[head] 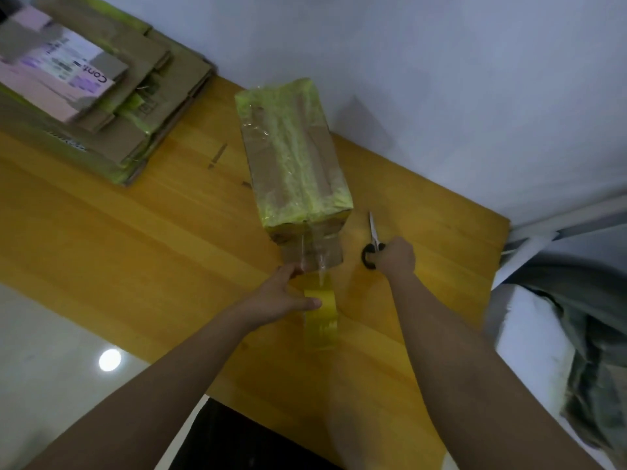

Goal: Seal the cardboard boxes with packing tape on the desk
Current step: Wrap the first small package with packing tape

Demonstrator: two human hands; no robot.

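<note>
lengthwise, box (293, 157) runs away from person, toward wall (441, 62).

A yellow wooden desk (135, 239) stands against a plain white wall (441, 62). Pale glossy floor (51, 351) at lower left carries 1 round light reflection (110, 360). A white-framed bed (529, 334) (grey bedding rumpled on it) sits at right.
</note>
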